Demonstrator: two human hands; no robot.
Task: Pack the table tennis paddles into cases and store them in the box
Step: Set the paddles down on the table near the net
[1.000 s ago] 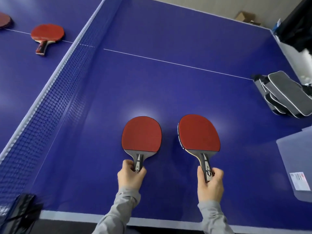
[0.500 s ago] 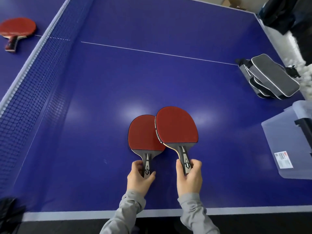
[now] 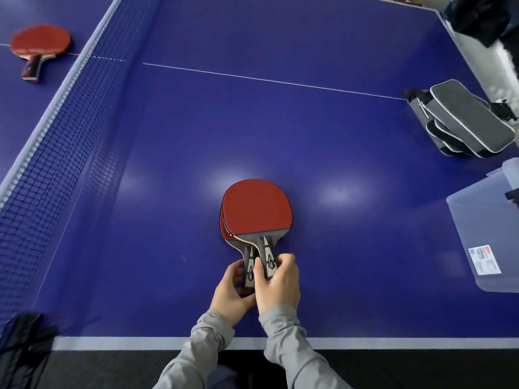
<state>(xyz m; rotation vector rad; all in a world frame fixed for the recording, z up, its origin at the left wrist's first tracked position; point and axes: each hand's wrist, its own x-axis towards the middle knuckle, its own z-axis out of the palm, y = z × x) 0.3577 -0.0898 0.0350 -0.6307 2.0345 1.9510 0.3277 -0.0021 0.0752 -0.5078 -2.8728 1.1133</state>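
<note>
Two red paddles lie stacked near the front middle of the blue table (image 3: pixel 280 130). The upper paddle (image 3: pixel 257 204) covers most of the lower paddle (image 3: pixel 225 231), which shows only a red sliver at its left edge. My right hand (image 3: pixel 276 282) grips the upper paddle's handle. My left hand (image 3: pixel 231 290) holds the lower paddle's handle just beside it. A pile of grey zip cases (image 3: pixel 466 119) sits at the right edge. A clear plastic box (image 3: pixel 486 237) with a white label stands in front of the cases.
A third red paddle (image 3: pixel 39 43) lies beyond the net (image 3: pixel 56 141) at the far left. A dark bag (image 3: pixel 477 15) hangs past the table's far right corner. Something black (image 3: pixel 22 335) sits at the near left corner.
My right hand slid its paddle left onto the left one; they went from side by side, to overlapping, to stacked. Both hands have come together at the handles.
</note>
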